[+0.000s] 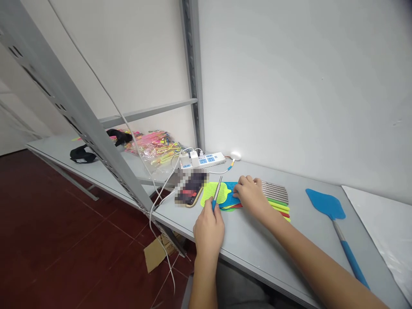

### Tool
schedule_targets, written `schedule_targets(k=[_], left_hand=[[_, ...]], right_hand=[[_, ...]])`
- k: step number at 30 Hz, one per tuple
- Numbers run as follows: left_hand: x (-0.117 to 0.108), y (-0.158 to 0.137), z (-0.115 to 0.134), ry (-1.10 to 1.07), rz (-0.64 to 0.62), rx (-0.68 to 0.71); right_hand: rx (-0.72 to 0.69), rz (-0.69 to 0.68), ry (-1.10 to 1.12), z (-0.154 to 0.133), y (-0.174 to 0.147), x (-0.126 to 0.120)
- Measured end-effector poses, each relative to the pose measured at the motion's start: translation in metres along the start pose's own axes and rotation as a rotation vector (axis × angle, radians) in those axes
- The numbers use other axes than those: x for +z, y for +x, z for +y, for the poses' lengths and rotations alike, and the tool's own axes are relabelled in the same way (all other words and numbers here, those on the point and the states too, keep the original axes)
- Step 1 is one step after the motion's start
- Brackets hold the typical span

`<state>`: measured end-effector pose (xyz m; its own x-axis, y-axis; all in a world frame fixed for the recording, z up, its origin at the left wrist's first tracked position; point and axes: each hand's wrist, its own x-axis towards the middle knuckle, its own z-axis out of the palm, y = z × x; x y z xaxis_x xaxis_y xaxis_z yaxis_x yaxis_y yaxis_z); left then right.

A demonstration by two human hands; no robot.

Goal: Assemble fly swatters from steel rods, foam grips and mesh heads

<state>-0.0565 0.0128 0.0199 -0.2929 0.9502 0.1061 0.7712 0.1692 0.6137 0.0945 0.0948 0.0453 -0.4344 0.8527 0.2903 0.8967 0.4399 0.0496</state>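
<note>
My left hand (209,227) grips the blue end of a thin metal rod handle (217,192) that points up over the pile. My right hand (250,195) rests on a blue mesh swatter head (230,188) lying on a stack of yellow-green, red and blue swatter heads (278,207) on the grey table (257,240). A row of metal rods (274,189) lies just behind my right hand.
A finished blue fly swatter (333,216) lies to the right. A phone (192,189), a white power strip (203,159) with cables and bags of colourful items (157,146) sit to the left. A grey shelf post (74,116) slants in front.
</note>
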Motion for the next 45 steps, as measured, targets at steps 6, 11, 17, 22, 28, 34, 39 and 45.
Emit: schedule_targets(k=[6, 11, 17, 22, 28, 34, 39, 45], left_hand=[[0.0, 0.001, 0.001, 0.024, 0.003, 0.011], [0.002, 0.0, 0.001, 0.012, 0.001, 0.025], [0.003, -0.002, 0.002, -0.113, 0.055, 0.071], [0.006, -0.019, 0.023, -0.67, 0.103, 0.169], [0.033, -0.062, 0.064, -1.117, -0.456, 0.099], [0.051, -0.089, 0.084, -1.235, -0.42, 0.005], [0.034, -0.086, 0.085, -1.001, -0.544, 0.174], [0.028, -0.105, 0.104, -0.85, -0.743, 0.378]], right_hand=[[0.066, 0.036, 0.041, 0.031, -0.021, -0.018], [0.246, 0.067, 0.096, 0.06, -0.061, -0.034], [0.544, 0.126, 0.557, 0.066, -0.1, -0.056], [0.708, 0.293, 1.05, 0.068, -0.124, -0.073], [0.798, 0.614, 1.456, 0.059, -0.168, -0.061], [0.777, 0.493, 1.432, 0.036, -0.222, -0.048], [0.696, 0.18, 1.366, 0.052, -0.256, -0.067], [0.627, 0.067, 1.46, 0.059, -0.264, -0.088]])
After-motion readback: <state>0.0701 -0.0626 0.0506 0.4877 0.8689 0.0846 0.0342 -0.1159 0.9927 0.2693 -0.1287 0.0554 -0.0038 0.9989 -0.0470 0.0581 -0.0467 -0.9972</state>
